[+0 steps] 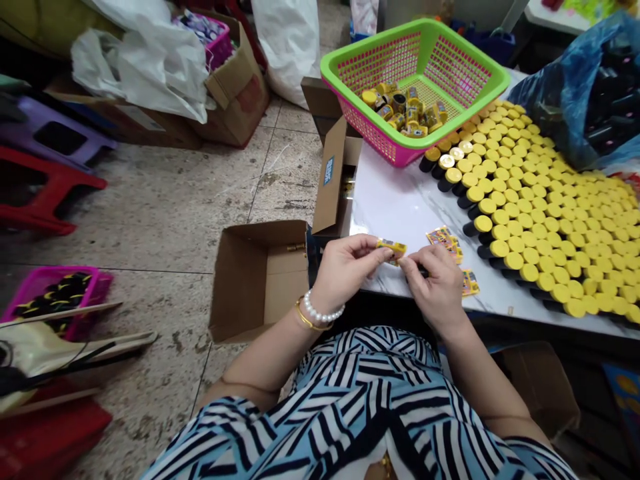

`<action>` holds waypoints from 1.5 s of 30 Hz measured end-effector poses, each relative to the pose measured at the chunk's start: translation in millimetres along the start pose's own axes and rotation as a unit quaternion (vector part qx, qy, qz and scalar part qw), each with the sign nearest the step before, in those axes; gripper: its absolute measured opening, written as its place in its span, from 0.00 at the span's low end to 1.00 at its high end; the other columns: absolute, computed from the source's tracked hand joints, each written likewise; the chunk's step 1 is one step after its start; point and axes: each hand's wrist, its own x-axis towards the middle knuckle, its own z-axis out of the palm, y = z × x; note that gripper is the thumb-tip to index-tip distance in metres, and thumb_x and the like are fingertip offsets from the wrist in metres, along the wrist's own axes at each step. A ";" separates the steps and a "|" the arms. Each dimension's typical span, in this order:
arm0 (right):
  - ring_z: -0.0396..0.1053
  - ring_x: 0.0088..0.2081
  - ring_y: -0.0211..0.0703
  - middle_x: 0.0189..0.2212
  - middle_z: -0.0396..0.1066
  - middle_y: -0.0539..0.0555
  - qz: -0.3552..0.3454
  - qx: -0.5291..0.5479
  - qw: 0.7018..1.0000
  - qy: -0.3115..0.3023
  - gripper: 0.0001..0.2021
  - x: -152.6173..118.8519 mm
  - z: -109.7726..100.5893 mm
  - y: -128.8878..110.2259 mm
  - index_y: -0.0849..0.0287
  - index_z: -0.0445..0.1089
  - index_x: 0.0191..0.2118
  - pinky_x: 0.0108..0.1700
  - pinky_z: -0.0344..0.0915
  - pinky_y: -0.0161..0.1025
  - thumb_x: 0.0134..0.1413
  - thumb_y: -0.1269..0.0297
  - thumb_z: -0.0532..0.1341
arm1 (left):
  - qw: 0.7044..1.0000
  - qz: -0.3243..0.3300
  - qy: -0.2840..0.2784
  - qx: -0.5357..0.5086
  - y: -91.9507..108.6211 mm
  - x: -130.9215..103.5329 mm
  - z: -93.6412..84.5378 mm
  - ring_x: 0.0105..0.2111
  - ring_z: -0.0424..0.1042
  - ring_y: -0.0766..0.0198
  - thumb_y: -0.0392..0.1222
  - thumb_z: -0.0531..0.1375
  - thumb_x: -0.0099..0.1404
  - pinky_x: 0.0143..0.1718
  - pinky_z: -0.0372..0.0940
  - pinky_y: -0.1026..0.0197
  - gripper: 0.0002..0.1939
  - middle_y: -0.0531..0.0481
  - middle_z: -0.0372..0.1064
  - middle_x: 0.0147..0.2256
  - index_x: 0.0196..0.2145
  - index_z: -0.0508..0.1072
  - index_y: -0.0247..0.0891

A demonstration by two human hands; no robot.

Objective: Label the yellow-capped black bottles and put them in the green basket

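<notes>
My left hand (347, 267) pinches a small yellow printed label (391, 247) above the front edge of the white table (385, 200). Close beside it on the right, my right hand (434, 283) has its fingers pressed together near the label's right end; whatever is between them is too small to name. More printed labels (445, 241) lie on the table just behind my right hand, and another label (470, 283) shows to its right. Many black containers with yellow caps (525, 220) stand packed together on the right of the table.
A green and pink basket (345, 63) with yellow-wrapped containers stands at the table's back left. An open cardboard box (240, 287) sits left of my left hand, another (330, 187) beside the table. A blue plastic bag (565, 93) of dark items rests at the back right.
</notes>
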 end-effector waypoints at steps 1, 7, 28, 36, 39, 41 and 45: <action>0.69 0.38 0.44 0.34 0.67 0.54 -0.002 -0.034 0.999 0.000 0.07 1.0 -3.1 2.7 0.56 0.75 0.35 0.42 0.69 0.43 0.64 0.60 0.65 | 0.999 -0.036 -0.010 -0.032 0.4 4.0 -1.8 0.19 0.62 0.74 0.43 0.73 0.58 0.20 0.56 0.70 0.10 0.50 0.75 0.26 0.34 0.83 0.34; 0.65 0.55 0.55 0.50 0.63 0.66 -0.042 -0.046 0.986 -0.153 0.20 1.9 -21.0 10.5 0.64 0.68 0.58 0.59 0.69 0.56 0.62 0.74 0.56 | 0.976 -0.143 -0.048 -0.157 7.8 18.4 -7.6 0.18 0.57 0.81 0.41 0.76 0.53 0.17 0.50 0.73 0.16 0.47 0.76 0.33 0.38 0.83 0.31; 0.76 0.50 0.49 0.49 0.74 0.55 0.105 0.348 0.931 0.018 0.16 17.3 -14.0 -2.1 0.50 0.77 0.53 0.56 0.75 0.52 0.60 0.62 0.69 | 0.944 -0.210 -0.096 -0.235 3.3 22.9 0.5 0.17 0.55 0.78 0.42 0.77 0.50 0.15 0.38 0.73 0.19 0.57 0.61 0.21 0.32 0.75 0.30; 0.74 0.45 0.46 0.48 0.72 0.56 -0.026 0.082 0.996 0.034 0.26 14.4 -18.9 -8.6 0.46 0.70 0.63 0.44 0.77 0.46 0.60 0.67 0.67 | 0.947 -0.201 -0.085 -0.234 2.7 25.6 3.8 0.18 0.58 0.78 0.44 0.76 0.52 0.15 0.40 0.72 0.19 0.53 0.67 0.25 0.34 0.76 0.29; 0.71 0.38 0.42 0.48 0.71 0.56 -0.027 0.059 0.997 0.048 0.25 13.7 -15.0 -7.7 0.45 0.70 0.64 0.37 0.76 0.42 0.61 0.65 0.66 | 0.965 -0.162 -0.075 -0.195 -0.2 20.3 6.9 0.19 0.58 0.76 0.48 0.75 0.55 0.16 0.43 0.71 0.18 0.52 0.67 0.24 0.35 0.79 0.30; 0.71 0.39 0.42 0.47 0.71 0.56 -0.023 0.072 0.996 0.052 0.25 12.9 -12.1 -6.5 0.44 0.70 0.63 0.36 0.76 0.42 0.61 0.64 0.66 | 0.984 -0.092 -0.053 -0.143 -1.8 14.3 8.6 0.22 0.59 0.75 0.49 0.73 0.58 0.19 0.50 0.70 0.16 0.50 0.69 0.27 0.35 0.81 0.31; 0.73 0.47 0.48 0.47 0.71 0.55 -0.034 0.105 0.992 0.064 0.26 8.3 -8.5 -4.3 0.42 0.70 0.63 0.45 0.78 0.48 0.60 0.64 0.67 | 0.997 0.068 0.035 -0.018 -0.5 5.0 8.0 0.34 0.68 0.69 0.43 0.76 0.54 0.34 0.66 0.68 0.13 0.47 0.70 0.40 0.36 0.82 0.37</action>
